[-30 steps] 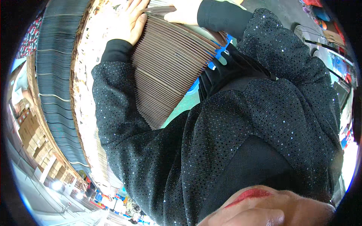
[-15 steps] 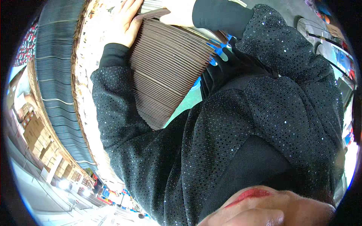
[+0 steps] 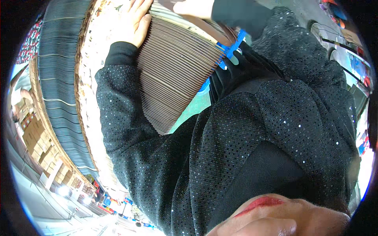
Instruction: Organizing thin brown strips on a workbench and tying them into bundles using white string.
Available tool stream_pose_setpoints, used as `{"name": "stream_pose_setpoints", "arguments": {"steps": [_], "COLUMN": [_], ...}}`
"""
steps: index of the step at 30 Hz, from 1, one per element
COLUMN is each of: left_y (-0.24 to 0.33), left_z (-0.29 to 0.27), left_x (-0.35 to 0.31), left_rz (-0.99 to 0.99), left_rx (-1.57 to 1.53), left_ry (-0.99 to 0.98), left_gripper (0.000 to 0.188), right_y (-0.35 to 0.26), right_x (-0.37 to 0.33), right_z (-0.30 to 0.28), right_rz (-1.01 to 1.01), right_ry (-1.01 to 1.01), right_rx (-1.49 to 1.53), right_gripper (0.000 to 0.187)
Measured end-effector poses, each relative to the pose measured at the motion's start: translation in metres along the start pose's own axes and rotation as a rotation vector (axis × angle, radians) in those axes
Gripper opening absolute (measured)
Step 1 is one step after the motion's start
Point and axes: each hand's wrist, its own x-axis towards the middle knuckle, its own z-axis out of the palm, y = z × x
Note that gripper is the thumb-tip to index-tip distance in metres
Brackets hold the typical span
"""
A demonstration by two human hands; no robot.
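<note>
My left hand (image 3: 136, 24) lies at the upper left with its fingers stretched out, against the far left edge of a long row of thin brown strips (image 3: 173, 65) packed closely together. At the top edge of the picture my right hand (image 3: 195, 8) is slightly smeared, with its fingers partly cut off. A brown strip (image 3: 167, 4) shows at its thumb tip, in what looks like a pinch. Pale strips (image 3: 179, 19) lie at the far end of the row, below my right hand. A blue toothed plastic piece (image 3: 235, 45) stands at the row's right side.
On the left a long curved row of dark grey strips (image 3: 59, 78) runs along a worn pale surface with chipped edges (image 3: 89, 74). Stacked cardboard boxes (image 3: 37, 135) stand farther left. A green surface (image 3: 193, 110) shows between the brown row and my black sleeve.
My right hand has moved up and right, away from my left hand. The brown strip no longer reaches my left hand, which has shifted slightly. More of the pale strips shows.
</note>
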Motion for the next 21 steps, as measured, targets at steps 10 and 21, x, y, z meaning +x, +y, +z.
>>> {"name": "stream_pose_setpoints", "arguments": {"steps": [10,21], "left_y": [-0.014,-0.038], "left_z": [0.005,-0.025], "left_x": [0.002,-0.041], "left_rz": [0.035,-0.259], "left_rx": [-0.123,0.115], "left_ry": [0.089,0.014], "left_gripper": [0.058,0.055], "right_y": [0.073,0.143], "right_x": [-0.038,0.033], "right_z": [-0.107,-0.118], "right_rz": [0.308,0.427], "right_ry": [-0.041,-0.112], "right_rx": [1.396,1.762], "right_gripper": [0.032,0.024]}}
